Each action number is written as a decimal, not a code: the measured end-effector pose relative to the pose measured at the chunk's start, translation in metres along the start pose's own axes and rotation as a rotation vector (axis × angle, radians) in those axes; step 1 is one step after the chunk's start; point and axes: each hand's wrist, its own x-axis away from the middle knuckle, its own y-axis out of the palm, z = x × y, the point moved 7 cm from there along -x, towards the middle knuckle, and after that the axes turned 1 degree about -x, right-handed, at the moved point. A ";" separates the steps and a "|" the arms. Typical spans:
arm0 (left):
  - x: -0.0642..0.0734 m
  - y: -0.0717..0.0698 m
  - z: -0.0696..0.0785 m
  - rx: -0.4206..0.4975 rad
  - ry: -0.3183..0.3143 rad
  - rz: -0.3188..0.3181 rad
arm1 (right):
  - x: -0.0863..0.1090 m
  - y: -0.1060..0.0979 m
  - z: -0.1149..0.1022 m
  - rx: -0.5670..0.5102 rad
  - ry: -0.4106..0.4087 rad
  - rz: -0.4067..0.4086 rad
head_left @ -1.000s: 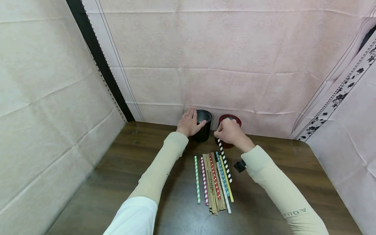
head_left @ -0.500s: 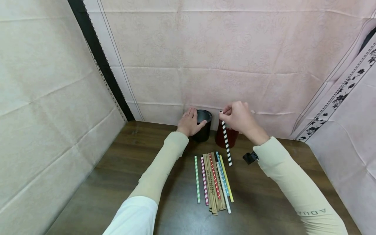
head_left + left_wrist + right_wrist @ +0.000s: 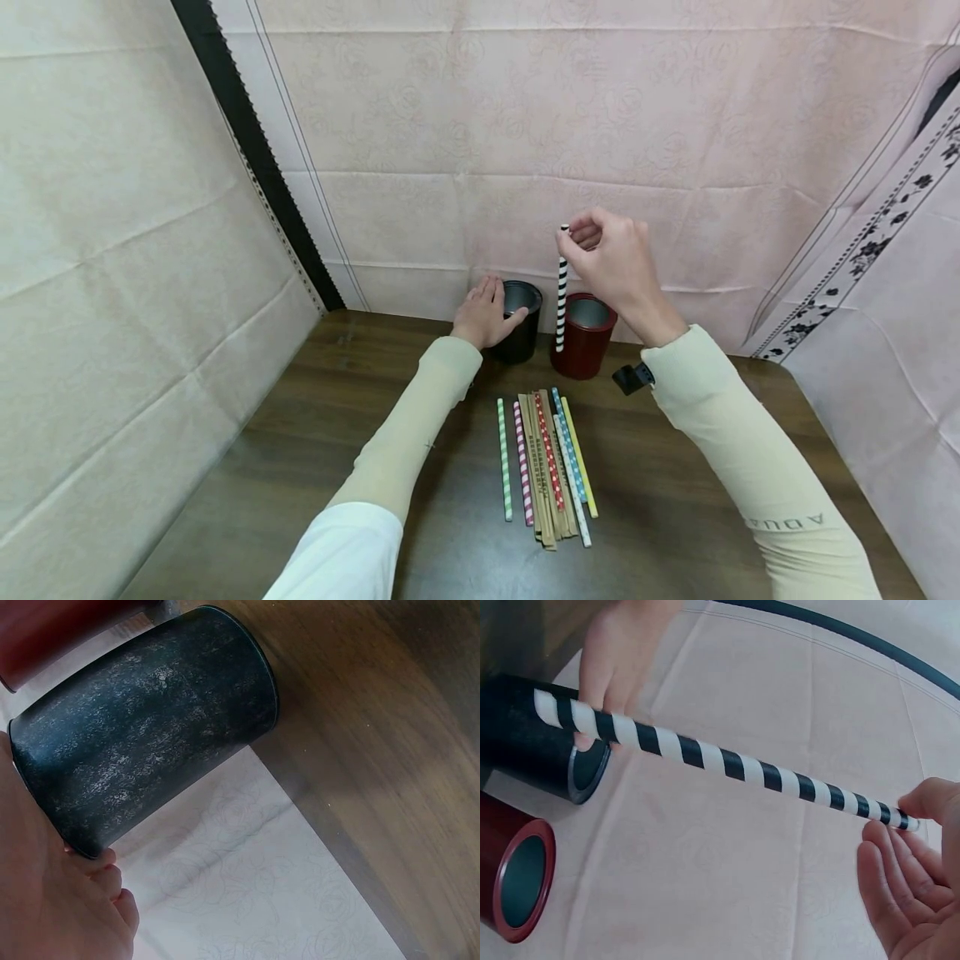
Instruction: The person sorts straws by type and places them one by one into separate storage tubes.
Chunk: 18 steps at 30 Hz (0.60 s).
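At far left the left hand (image 3: 480, 315) rested against the black cup (image 3: 522, 342) by its rim, fingers fairly straight and thumb spread, though how far the fingertips reached round was hard to tell. Nearer the person, on the table (image 3: 300, 467), lay a green straw (image 3: 505, 460), a pink straw (image 3: 522, 462) and a close bundle of brown, red, blue, white and yellow ones. Next the striped straw (image 3: 561, 308) hung nearly upright, its lower end overlapping the red cup (image 3: 585, 346) in the head view, its top pinched by the right hand (image 3: 615, 260) between thumb and fingertips
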 end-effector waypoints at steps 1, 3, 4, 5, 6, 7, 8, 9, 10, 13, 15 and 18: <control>0.000 0.000 0.000 -0.002 -0.001 0.001 | -0.002 0.000 -0.001 -0.006 -0.005 0.014; 0.000 -0.001 0.000 -0.005 0.000 0.000 | -0.004 0.000 -0.004 -0.015 -0.016 0.040; 0.000 -0.001 0.000 -0.008 0.000 -0.001 | -0.005 0.001 -0.005 -0.020 -0.020 0.049; 0.000 -0.001 0.000 -0.012 0.000 -0.002 | -0.006 0.002 -0.006 -0.025 -0.024 0.057; 0.000 -0.002 0.000 -0.013 0.000 -0.002 | -0.007 0.004 -0.007 -0.030 -0.028 0.065; 0.000 -0.002 0.000 -0.014 0.001 -0.002 | -0.008 0.005 -0.007 -0.034 -0.031 0.071; 0.000 -0.002 0.000 -0.014 0.001 -0.002 | -0.009 0.007 -0.007 -0.040 -0.034 0.076; 0.000 -0.002 0.000 -0.014 0.001 -0.003 | -0.009 0.009 -0.007 -0.048 -0.038 0.081; 0.000 -0.002 -0.001 -0.015 0.000 -0.004 | -0.010 0.011 -0.007 -0.055 -0.040 0.087; -0.001 -0.001 -0.001 -0.019 0.002 -0.008 | -0.012 0.016 -0.004 -0.061 -0.045 0.113; -0.001 -0.001 -0.001 -0.023 0.000 -0.011 | -0.015 0.020 -0.003 -0.062 -0.048 0.133; -0.001 -0.001 0.000 -0.032 -0.003 -0.014 | -0.018 0.025 0.001 -0.068 -0.047 0.166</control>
